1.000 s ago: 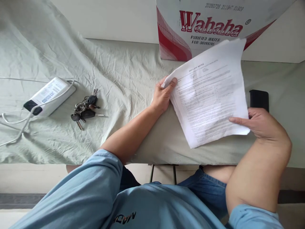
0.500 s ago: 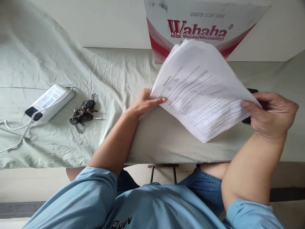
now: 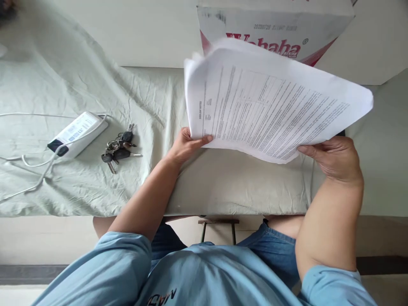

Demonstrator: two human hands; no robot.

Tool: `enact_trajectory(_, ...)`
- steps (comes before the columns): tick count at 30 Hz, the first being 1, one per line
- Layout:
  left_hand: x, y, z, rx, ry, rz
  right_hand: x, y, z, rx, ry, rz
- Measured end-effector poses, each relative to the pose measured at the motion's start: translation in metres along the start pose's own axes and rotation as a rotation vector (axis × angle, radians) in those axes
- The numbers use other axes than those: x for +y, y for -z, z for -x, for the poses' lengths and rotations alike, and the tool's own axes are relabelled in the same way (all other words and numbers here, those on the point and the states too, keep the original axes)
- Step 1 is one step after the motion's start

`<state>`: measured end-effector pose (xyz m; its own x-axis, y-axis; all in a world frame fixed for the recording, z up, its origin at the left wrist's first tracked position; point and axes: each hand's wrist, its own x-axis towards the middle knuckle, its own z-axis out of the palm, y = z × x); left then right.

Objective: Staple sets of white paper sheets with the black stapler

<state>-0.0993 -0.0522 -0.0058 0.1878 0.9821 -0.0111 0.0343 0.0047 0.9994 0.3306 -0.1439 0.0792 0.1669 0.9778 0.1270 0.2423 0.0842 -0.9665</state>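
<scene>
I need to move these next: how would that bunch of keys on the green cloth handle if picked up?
The dark-headed metal bunch of keys would probably dangle loosely, since the keys splay from rings. It looks fairly heavy for its size and unlikely to roll. The wrinkled pale green cloth might snag if they are pushed.

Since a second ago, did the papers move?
Yes. The papers, held by both hands, turned and rose, now covering more of the red-lettered box behind.

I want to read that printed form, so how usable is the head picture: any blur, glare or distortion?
Head view: soft, even light with no glare; the stack of papers held by the left hand and right hand shows lines of print too small and smeared to read; wide-angle bending curves the table edge; the keys look fairly sharp.
</scene>
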Motion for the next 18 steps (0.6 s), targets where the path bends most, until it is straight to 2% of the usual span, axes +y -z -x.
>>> enact_trajectory(4, 0.005, 0.013, 0.007, -0.077, 0.0, 0.116, -0.008, 0.014, 0.005, -0.119, -0.078, 0.114)
enact_trajectory(7, 0.007, 0.014, 0.009, -0.104, 0.014, 0.101, -0.008, 0.012, 0.004, -0.18, -0.167, 0.151)
enact_trajectory(9, 0.009, 0.01, 0.01, -0.103, 0.002, 0.096, -0.006, 0.006, 0.003, -0.161, -0.132, 0.115)
enact_trajectory(13, 0.014, 0.005, 0.008, -0.116, -0.092, 0.144, -0.002, 0.003, 0.006, -0.017, -0.004, 0.063)
enact_trajectory(15, 0.015, 0.007, 0.008, -0.173, -0.102, 0.123, 0.0, 0.008, 0.008, -0.028, -0.047, 0.062)
enact_trajectory(18, 0.013, 0.011, 0.01, -0.243, -0.013, -0.035, 0.0, 0.012, 0.011, -0.089, -0.153, 0.072)
